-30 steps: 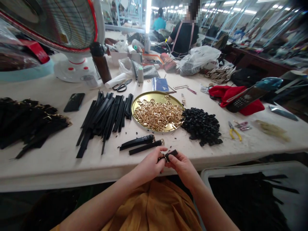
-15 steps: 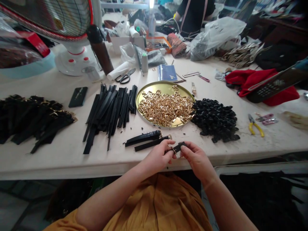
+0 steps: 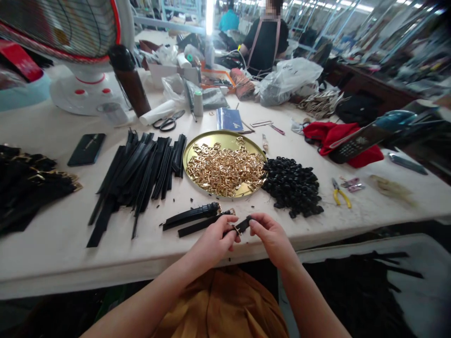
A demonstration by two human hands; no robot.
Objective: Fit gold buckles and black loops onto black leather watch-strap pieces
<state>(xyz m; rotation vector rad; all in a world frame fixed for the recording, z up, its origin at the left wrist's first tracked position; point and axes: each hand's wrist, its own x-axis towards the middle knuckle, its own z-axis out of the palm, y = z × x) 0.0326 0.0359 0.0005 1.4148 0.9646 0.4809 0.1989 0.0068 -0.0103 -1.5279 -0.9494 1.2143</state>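
A short black strap (image 3: 244, 225) with a gold buckle (image 3: 237, 229) on it spans the gap between my two hands at the table's front edge. My left hand (image 3: 222, 233) is closed around the buckle end. The other end is pinched between the thumb and fingers of my right hand (image 3: 268, 232). Just left of my hands lie black buckled straps (image 3: 192, 215), side by side. Beyond them a round gold tray (image 3: 190, 141) bears a heap of gold buckles (image 3: 225, 166). A pile of small black loops (image 3: 292, 185) touches the tray's right side.
Long black strips (image 3: 141, 169) lie left of the tray, and finished-looking buckled straps (image 3: 31, 188) at far left. Yellow-handled pliers (image 3: 341, 196) are at right. Scissors (image 3: 169, 122), a blue booklet (image 3: 229, 119), a brown bottle (image 3: 130, 82) and a fan (image 3: 66, 28) stand behind. A person (image 3: 266, 40) is across the table.
The camera view has tilted up and swung right, so the table's things appear further left. Both hands keep hold of the strap in nearly the same pose.
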